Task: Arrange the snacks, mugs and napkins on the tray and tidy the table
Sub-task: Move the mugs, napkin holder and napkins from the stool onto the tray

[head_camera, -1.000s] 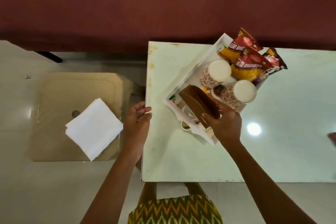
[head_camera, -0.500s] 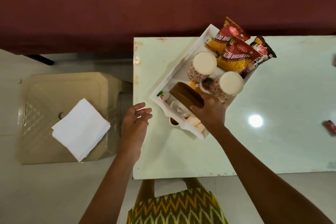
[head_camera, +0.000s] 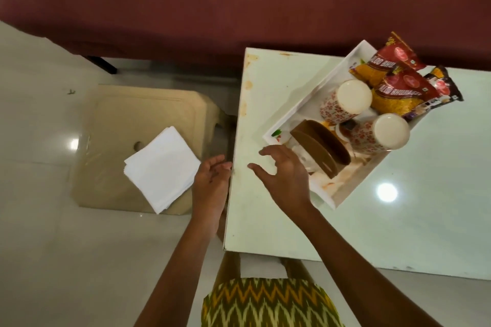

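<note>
A white tray sits diagonally on the pale table. In it stand two floral mugs, red and yellow snack packets at the far end, and a brown wooden napkin holder standing free at the near end. A stack of white napkins lies on a beige stool left of the table. My left hand hovers at the table's left edge beside the napkins, fingers relaxed, empty. My right hand is spread over the table just left of the tray, holding nothing.
A dark red sofa or bench runs along the far side. Glossy floor tiles surround the stool. The tray's far corner overhangs toward the table's back edge. My patterned garment shows at the bottom.
My right hand has let go of the napkin holder, which now stands in the tray, and has moved left over the table. The left hand stayed near the table edge.
</note>
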`<state>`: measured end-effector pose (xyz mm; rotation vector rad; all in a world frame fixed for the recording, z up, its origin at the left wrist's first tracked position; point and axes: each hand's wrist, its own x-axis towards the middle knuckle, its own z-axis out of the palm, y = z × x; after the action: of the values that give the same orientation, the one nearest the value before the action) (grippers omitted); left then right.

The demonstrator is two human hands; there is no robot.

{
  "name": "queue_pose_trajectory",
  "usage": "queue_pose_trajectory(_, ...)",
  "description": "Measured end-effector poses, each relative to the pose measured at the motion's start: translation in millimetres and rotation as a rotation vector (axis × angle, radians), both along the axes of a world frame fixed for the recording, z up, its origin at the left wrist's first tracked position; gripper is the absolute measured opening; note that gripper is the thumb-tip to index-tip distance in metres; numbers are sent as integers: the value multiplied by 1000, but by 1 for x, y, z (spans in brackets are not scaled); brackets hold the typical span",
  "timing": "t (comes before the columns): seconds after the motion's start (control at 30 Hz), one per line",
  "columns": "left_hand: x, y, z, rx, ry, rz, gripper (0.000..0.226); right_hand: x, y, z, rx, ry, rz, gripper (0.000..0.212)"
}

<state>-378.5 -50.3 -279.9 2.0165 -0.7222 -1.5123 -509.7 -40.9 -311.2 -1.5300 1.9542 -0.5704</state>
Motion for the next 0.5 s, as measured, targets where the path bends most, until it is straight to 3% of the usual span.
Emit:
queue_pose_trajectory(0.1,33,4,-9,1,-160,57,21,46,-11,-8,130,-148,38,38)
queue_pose_trajectory(0.23,83,8,-23,4,-309,183,29,97,-30,-21,280,-184,50,47)
queue_pose_trajectory(0.37,122,5,-43,129,-516,178,42,133,-48,-35,344,-122,68,52)
queue_pose_trajectory(0.5,141,-4,-60,175,-536,144,57,153,-56,-48,345,5,76,56)
